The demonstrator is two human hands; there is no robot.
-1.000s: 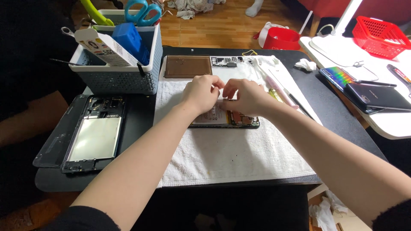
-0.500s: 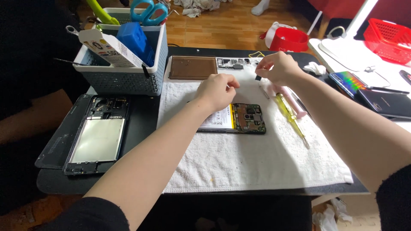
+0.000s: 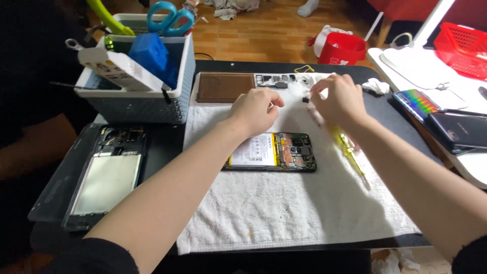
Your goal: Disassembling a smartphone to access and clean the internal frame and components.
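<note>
An opened phone (image 3: 271, 152), showing its white-labelled battery and green circuit board, lies on a white towel (image 3: 284, 213). My left hand (image 3: 256, 109) hovers just beyond the phone's far edge, fingers curled with nothing visible in them. My right hand (image 3: 341, 99) is over the towel's far end with its fingertips pinched together beside a tiny black part (image 3: 306, 100). Whether the fingers grip anything is hidden. A strip of small removed parts (image 3: 276, 79) lies just beyond both hands. A yellow screwdriver (image 3: 350, 152) lies on the towel under my right wrist.
A brown pad (image 3: 225, 86) sits at the far edge. A grey basket (image 3: 142, 101) with scissors and a blue box stands at left, with a phone frame (image 3: 109, 172) in front of it. Two phones (image 3: 446, 122) lie on a white side table at right, near a red basket (image 3: 464, 43).
Both hands lifted off the opened phone, uncovering it. My right hand moved out to the far right of the towel, beside the parts strip. My left hand drew back slightly.
</note>
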